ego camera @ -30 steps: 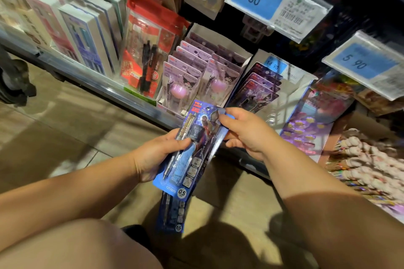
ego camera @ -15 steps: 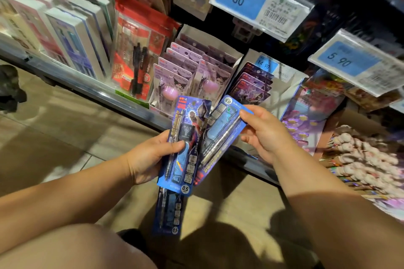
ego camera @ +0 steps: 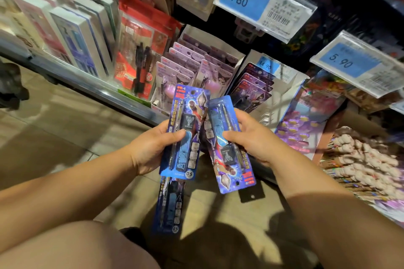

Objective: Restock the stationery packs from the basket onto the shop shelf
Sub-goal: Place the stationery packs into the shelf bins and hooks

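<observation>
**Desk:** Where are the stationery packs?

**Operator:** I'm holding them in the air in front of the shelf (ego camera: 94, 86), above the floor. My left grip (ego camera: 150, 148) is pinching an upright blue pen pack (ego camera: 190, 105), thumb across its face and fingers behind. A second blue pack (ego camera: 171, 203) is hanging below it, partly hidden behind the first.

**Desk:** And the other side?

**Operator:** My right grip (ego camera: 251, 137) is curling round a third pack (ego camera: 234, 170), thumb on its front. That one is tilting, with its print upside down to me, and its inner edge is meeting the upright pack.

**Desk:** What's behind them?

**Operator:** A box of purple packs (ego camera: 196, 67) and a box of dark packs (ego camera: 254, 87) are standing on the shelf.
</observation>
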